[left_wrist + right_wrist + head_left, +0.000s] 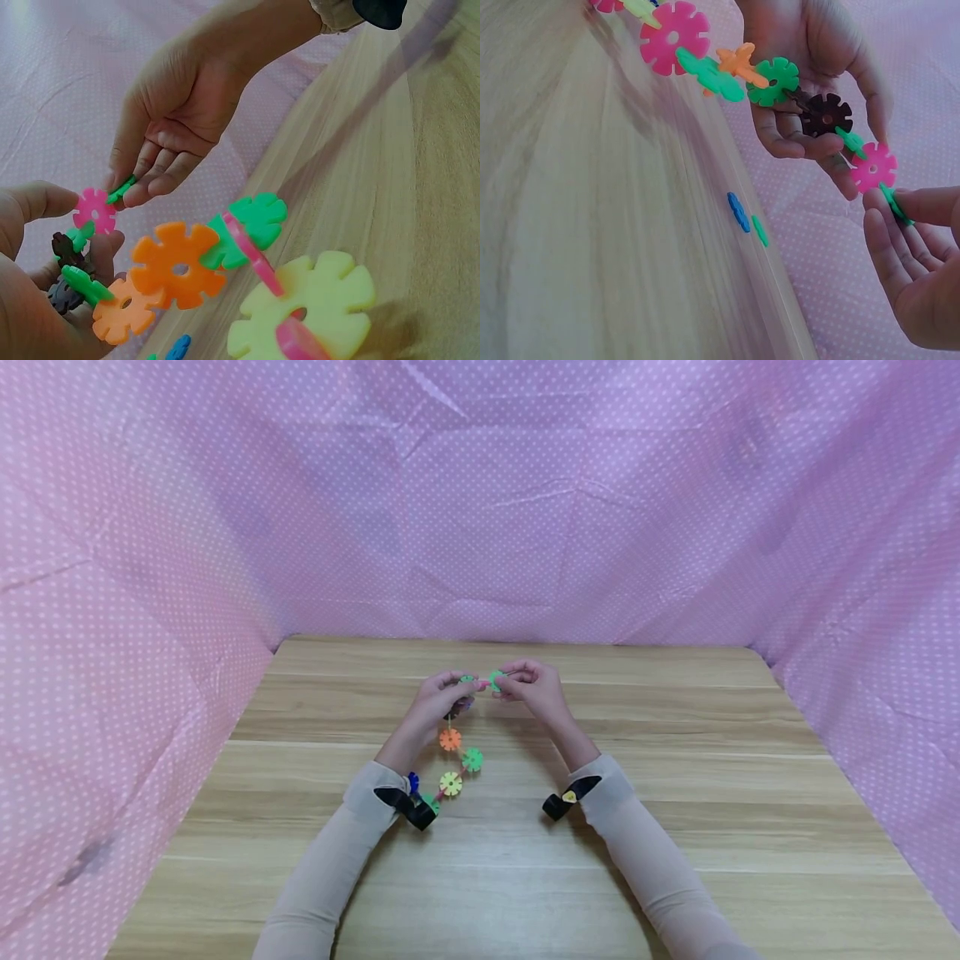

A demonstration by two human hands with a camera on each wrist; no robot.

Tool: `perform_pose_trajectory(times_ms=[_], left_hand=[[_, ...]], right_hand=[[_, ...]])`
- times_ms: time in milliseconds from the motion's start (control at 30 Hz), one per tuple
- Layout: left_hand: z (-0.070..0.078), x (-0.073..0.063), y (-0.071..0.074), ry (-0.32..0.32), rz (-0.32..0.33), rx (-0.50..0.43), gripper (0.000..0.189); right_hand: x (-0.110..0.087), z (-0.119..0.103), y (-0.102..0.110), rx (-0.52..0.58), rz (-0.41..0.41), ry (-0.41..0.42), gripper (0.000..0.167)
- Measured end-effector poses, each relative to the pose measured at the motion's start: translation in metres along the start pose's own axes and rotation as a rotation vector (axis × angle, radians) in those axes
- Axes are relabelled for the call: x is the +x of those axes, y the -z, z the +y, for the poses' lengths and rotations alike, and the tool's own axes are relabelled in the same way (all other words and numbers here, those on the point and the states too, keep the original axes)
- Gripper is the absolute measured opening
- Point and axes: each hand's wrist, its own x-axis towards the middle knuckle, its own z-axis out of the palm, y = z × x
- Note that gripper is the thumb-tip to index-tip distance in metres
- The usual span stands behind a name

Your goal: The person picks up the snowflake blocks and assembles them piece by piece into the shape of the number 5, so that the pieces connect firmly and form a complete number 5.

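Note:
A chain of notched, flower-shaped plastic discs hangs from my left hand down toward the tabletop. That hand pinches the pink disc between thumb and fingers. Dark brown discs and green ones lie against its palm and fingers. Further down the chain come an orange disc, a green disc and a yellow disc. With thumb and fingertips, my right hand holds a green disc edge-on against the pink one. The fingers partly cover this green disc.
A blue disc and a thin green disc lie on the wooden table, near its edge in the right wrist view. Pink dotted cloth hangs behind and at both sides. Black camera straps circle the wrists.

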Motion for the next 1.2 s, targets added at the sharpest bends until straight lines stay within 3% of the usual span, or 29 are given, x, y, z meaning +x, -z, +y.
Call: perform_pose_trajectory(times_ms=[367,533,900,1200], left_hand=[[0.0012,0.0014,-0.0025,-0.037,-0.011,-0.091,0.045],[0.0016,0.0003,-0.0018,-0.044,-0.004,-0.095,0.039],[0.001,0.0018,-0.0042,-0.033,0.043,-0.08,0.037],[0.0051,-0.002,0.0012,-0.017,-0.031,-0.027,0.04]], right_hand=[[-0.0016,-0.0044,0.0055,-0.058,-0.01,-0.009,0.027],[-0.0025,-0.0066,0.0069,-0.076,-0.032,-0.02,0.026],[-0.0018,-0.0056,0.0035,-0.003,-0.02,0.004,0.025],[-0.0017,-0.0044,0.0032,0.0,-0.059,-0.009,0.025]])
